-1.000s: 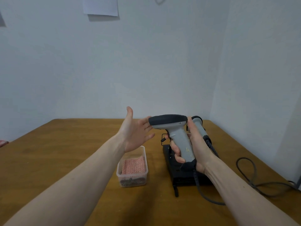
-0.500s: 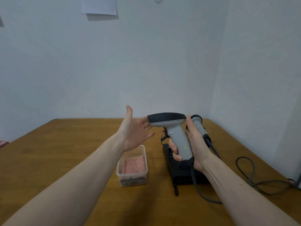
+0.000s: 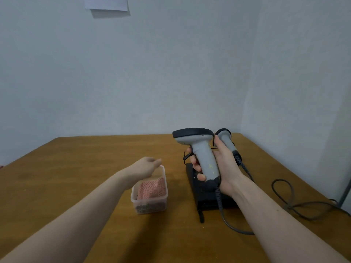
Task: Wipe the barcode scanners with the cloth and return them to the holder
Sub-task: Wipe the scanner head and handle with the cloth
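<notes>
While right grip [image 3: 214, 168] clasps scanner [image 3: 201, 149], left grip [image 3: 146, 168] hovers

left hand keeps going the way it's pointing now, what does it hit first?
Probably the far rim of the clear tub, then the pink cloth inside. The left hand angles down over it; depth unclear.

The left hand [image 3: 146, 168] is motion-blurred over the clear tub [image 3: 150, 203], so whether its fingers are curled or touch the pink cloth [image 3: 152, 188] cannot be told. The right hand [image 3: 222, 168] and the grey scanner [image 3: 201, 150] it grips cover most of the black holder [image 3: 209, 196] and the lower part of the second scanner [image 3: 226, 139] behind. The sheet of paper [image 3: 106, 3] on the wall is cut off by the top edge, the cable [image 3: 296, 205] runs out at the right edge, and both forearms leave at the bottom.
</notes>
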